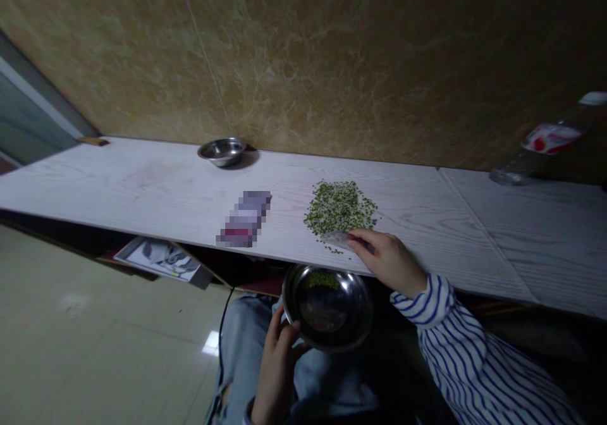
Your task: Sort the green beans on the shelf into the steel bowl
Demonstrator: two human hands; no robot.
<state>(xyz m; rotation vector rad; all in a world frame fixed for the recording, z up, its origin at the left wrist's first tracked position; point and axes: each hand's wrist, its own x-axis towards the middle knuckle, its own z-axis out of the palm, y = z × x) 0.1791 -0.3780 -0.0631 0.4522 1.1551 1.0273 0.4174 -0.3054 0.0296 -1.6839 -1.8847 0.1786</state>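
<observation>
A pile of small green beans mixed with white grains point(339, 207) is spread on the white wood-grain table, some strays along its front. At its near edge my right hand point(386, 257) is closed on a thin, see-through piece point(336, 240), perhaps plastic; its exact kind I cannot make out. Below the table's front edge, over my lap, my left hand point(282, 349) grips the left rim of a shiny metal bowl point(327, 336). Inside that bowl, a small heap of green beans point(322, 279) lies against the far wall.
A smaller metal bowl point(222, 152) stands near the wall, left of the pile. A blurred-out flat item point(246, 219) lies near the front edge. On the right stands a clear bottle point(545, 140) with a red-and-white label. An open drawer point(161, 260) juts out under the table.
</observation>
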